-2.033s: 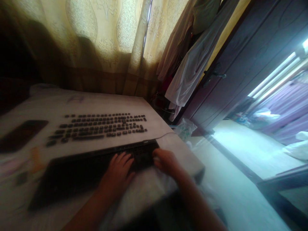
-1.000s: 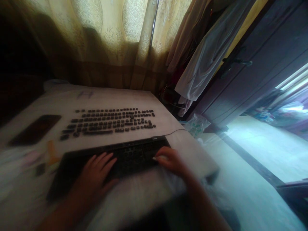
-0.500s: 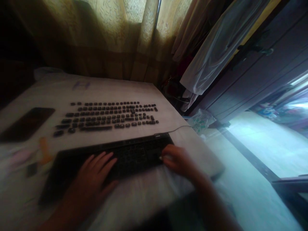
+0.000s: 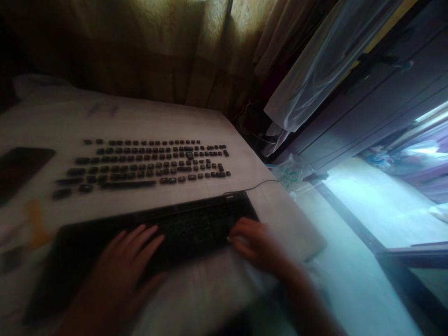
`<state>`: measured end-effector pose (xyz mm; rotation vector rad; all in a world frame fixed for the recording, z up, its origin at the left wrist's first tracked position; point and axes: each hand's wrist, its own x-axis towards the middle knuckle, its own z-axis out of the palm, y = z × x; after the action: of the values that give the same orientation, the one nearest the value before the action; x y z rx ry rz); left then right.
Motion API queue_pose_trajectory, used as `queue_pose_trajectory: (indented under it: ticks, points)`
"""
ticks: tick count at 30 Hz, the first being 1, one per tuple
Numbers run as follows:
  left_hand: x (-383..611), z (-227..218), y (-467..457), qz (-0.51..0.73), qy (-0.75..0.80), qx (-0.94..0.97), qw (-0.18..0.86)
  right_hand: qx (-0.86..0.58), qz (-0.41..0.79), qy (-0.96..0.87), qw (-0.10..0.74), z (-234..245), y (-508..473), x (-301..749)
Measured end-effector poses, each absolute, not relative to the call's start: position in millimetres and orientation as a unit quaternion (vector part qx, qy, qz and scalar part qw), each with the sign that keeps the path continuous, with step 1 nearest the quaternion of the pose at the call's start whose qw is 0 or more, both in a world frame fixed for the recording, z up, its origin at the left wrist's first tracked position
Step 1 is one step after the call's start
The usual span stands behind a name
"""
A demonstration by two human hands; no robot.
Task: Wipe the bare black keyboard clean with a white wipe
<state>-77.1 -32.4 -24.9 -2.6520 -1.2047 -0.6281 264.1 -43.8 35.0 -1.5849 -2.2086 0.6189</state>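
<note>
A black keyboard frame point(image 4: 196, 224) without keycaps lies near the front edge of a white-covered table point(image 4: 147, 116). My left hand point(image 4: 122, 261) rests flat on its left half, fingers stretched out. At the frame's right end my right hand point(image 4: 254, 245) has its fingers curled, with something small and pale at the fingertips that I cannot make out. Several loose black keycaps point(image 4: 147, 163) lie beyond the frame, laid out in rows like a keyboard. A thin cable point(image 4: 255, 185) runs from the frame's right corner to the table edge.
A dark phone point(image 4: 19, 168) lies at the left, with a blurred orange item point(image 4: 35, 221) in front of it. Curtains point(image 4: 168, 51) and hanging clothes point(image 4: 315, 60) stand behind the table. A dark wardrobe point(image 4: 385, 93) and a plastic bag point(image 4: 292, 172) are at the right.
My left hand slid left along the keyboard frame, from its middle to the left half. My right hand stayed at the right end. The view has tilted downward.
</note>
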Motion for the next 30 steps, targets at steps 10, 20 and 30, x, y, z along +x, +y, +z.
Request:
queue_pose_trajectory:
  ticks: [10, 20, 30]
  points:
    - [-74, -19, -33, -0.22, -0.394, -0.888, 0.092, -0.566, 0.166, -0.775, 0.227, 40, -43, 253]
    - [-72, -18, -34, -0.206, -0.399, -0.884, 0.133, -0.63, 0.196, -0.621, 0.424, 30, -23, 230]
    - [-68, -30, -35, -0.248, -0.348, -0.892, 0.147, -0.504, 0.216, -0.682, 0.483, 35, 25, 207]
